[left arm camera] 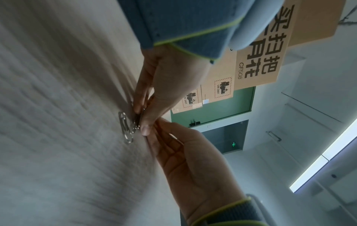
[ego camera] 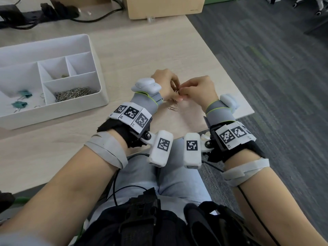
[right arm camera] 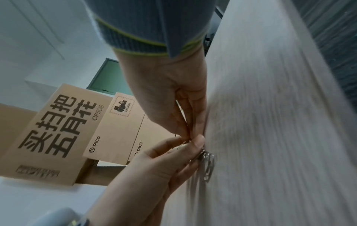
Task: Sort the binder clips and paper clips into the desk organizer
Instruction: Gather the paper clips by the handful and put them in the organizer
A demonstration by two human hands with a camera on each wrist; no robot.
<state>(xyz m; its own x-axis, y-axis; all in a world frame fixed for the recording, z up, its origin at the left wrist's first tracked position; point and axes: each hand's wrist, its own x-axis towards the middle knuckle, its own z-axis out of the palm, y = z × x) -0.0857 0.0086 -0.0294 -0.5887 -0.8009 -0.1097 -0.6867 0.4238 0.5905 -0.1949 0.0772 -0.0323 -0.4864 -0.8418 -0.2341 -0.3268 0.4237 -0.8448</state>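
- Both forearms, strapped with tracking bands, fill the near part of the head view; the left hand (ego camera: 164, 82) and right hand (ego camera: 200, 89) meet fingertip to fingertip over the tabletop (ego camera: 142, 50)
- Left grip: fingers curled, pinching a small bunch of paper clips (ego camera: 176, 92); right grip: thumb and forefinger pinched at that same bunch, though how much it holds by itself cannot be told
- A few loose clips (left arm camera: 126, 128) lie flat on the tabletop just under the fingertips, on the person's side of them; their long axis runs roughly toward and away from the person
- The desk organizer (ego camera: 95, 68) stands well apart to the left; its near right compartment holds a heap of paper clips (ego camera: 74, 93); green binder clips (ego camera: 22, 98) lie in the compartment to the left of it
- Judgement: the left hand is the nearer to the organizer, so the carry goes leftward to the heap; the loose clips need gathering first
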